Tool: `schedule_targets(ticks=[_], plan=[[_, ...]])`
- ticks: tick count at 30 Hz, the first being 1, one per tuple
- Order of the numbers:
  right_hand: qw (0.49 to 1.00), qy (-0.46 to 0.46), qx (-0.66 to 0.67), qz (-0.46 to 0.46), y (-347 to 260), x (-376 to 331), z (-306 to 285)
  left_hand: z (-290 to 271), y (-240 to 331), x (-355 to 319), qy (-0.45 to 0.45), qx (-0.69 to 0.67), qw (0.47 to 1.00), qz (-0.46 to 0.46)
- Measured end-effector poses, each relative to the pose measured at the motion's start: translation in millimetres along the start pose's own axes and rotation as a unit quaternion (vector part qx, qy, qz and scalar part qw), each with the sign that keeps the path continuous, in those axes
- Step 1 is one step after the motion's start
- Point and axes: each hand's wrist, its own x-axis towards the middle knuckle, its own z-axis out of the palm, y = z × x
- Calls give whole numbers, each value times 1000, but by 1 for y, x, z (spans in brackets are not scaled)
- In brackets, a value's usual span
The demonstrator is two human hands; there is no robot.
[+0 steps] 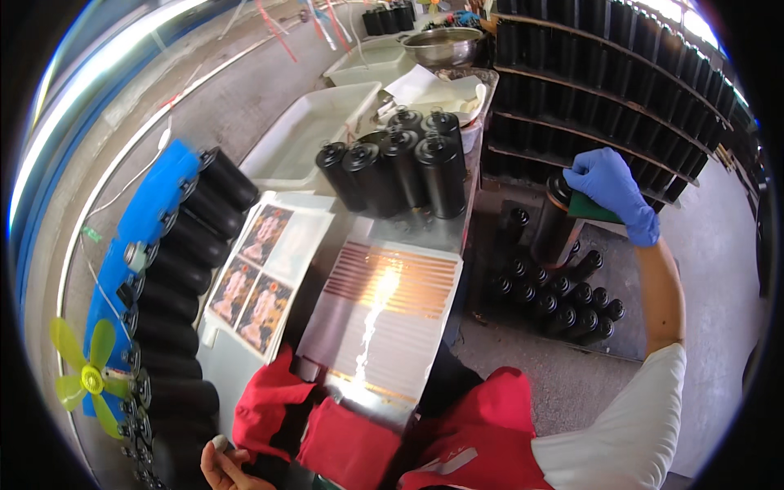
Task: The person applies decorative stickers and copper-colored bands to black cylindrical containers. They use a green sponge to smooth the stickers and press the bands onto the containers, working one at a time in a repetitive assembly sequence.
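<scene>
My right hand (pixel 608 184), in a blue glove, reaches out at the right. Its bent fingers grip the top of a dark, glossy canister (pixel 554 233) with a capped neck, which stands out above several smaller black canisters (pixel 563 306) on a low board. A dark green flat piece (pixel 594 209) shows just under the gloved palm. Down at the lower left edge is my left hand (pixel 229 469), ungloved, its fingers curled together. A small pale tip shows at those fingers; whether it is a held thing or a finger cover is unclear.
Black canisters with wire loops (pixel 400 167) stand grouped on the bench. Before me lie a sheet with coppery strips (pixel 384 286), printed sheets (pixel 253 282) and red cloth (pixel 347 445). More canisters (pixel 175 327) line the left, beside a yellow-green fan (pixel 91 377). Loaded shelves (pixel 604 98) rise behind.
</scene>
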Motion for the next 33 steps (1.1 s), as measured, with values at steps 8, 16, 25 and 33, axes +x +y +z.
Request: schedule_targets(ticks=[8, 16, 25, 33], plan=[[986, -23, -67, 150, 189, 58, 189, 50, 4, -13, -48, 213, 974, 61], [967, -132, -14, 216, 242, 59, 406, 107, -5, -20, -126, 287, 945, 88], [960, -160, -3, 228, 257, 16, 542, 123, -11, -25, -204, 418, 882, 66], [957, -254, 81, 112, 233, -1, 512, 95, -23, -13, -261, 390, 883, -8]])
